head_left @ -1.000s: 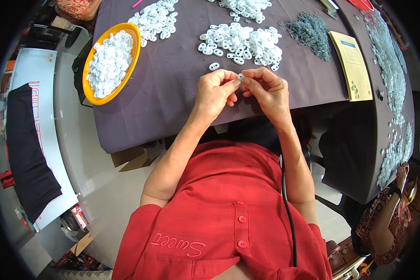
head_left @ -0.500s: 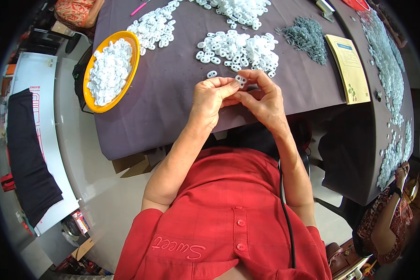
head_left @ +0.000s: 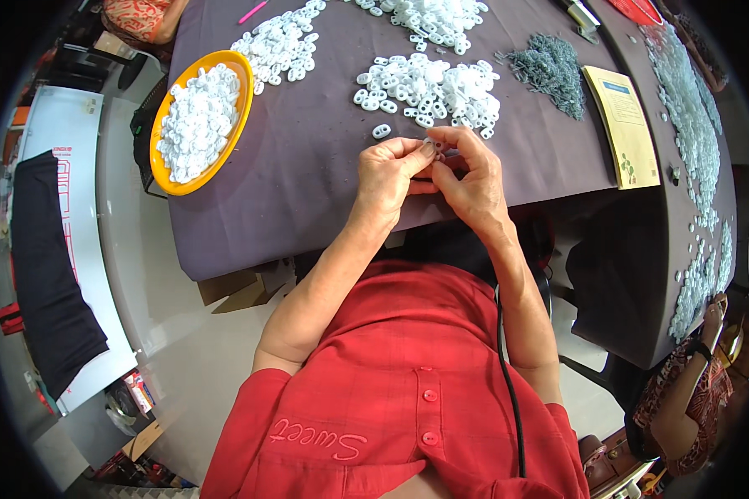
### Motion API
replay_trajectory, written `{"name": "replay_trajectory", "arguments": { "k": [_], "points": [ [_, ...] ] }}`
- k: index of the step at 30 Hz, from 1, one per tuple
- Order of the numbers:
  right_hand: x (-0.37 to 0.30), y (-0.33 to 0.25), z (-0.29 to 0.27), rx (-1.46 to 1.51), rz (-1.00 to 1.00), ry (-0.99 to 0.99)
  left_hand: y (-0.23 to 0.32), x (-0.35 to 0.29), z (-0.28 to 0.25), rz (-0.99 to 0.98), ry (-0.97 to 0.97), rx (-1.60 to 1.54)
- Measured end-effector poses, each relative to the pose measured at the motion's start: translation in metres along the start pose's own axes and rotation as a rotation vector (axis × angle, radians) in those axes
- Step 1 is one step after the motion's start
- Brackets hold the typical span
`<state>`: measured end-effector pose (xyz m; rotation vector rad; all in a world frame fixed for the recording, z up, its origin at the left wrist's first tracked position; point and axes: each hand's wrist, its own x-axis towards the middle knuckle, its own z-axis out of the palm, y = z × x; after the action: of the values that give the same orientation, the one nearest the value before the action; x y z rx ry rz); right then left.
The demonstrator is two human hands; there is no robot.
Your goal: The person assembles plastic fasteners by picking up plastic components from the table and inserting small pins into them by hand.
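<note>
Fingertip to fingertip, my left hand (head_left: 384,176) and my right hand (head_left: 474,176) meet above the table's near edge. Both are closed in a pinch on a small white plastic piece with two holes (head_left: 438,150), mostly covered by the fingers. Just beyond them, one loose white two-holed piece (head_left: 381,131) lies alone on the cloth. Behind it spreads a pile of the same white pieces (head_left: 408,81). An orange oval bowl (head_left: 245,100) heaped with white pieces stands to the left.
More white pieces lie in heaps (head_left: 276,50) at the far left and far middle. A heap of small grey-blue pieces (head_left: 549,71) sits right of centre, near a yellow booklet (head_left: 620,125). Clear pieces cover the right-hand table (head_left: 686,125), where another person's arm (head_left: 682,407) reaches in.
My hands have shifted slightly, the left one a little to the right, and the fingers now cover more of the white piece. The other person's arm at the right has moved slightly.
</note>
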<state>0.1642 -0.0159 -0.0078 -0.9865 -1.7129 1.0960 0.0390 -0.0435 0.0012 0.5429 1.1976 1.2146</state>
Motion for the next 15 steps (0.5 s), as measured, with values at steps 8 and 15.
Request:
{"name": "replay_trajectory", "arguments": {
  "k": [8,15],
  "points": [
    [0.0039,0.0023,-0.0024,-0.122,-0.099,-0.007,0.0036,-0.0013,-0.0038,-0.042,-0.034,0.006],
    [0.0027,0.0011,-0.0013,-0.101,-0.055,-0.017,0.0053,0.0031,-0.0079,-0.036,-0.055,0.105]
  ]
}}
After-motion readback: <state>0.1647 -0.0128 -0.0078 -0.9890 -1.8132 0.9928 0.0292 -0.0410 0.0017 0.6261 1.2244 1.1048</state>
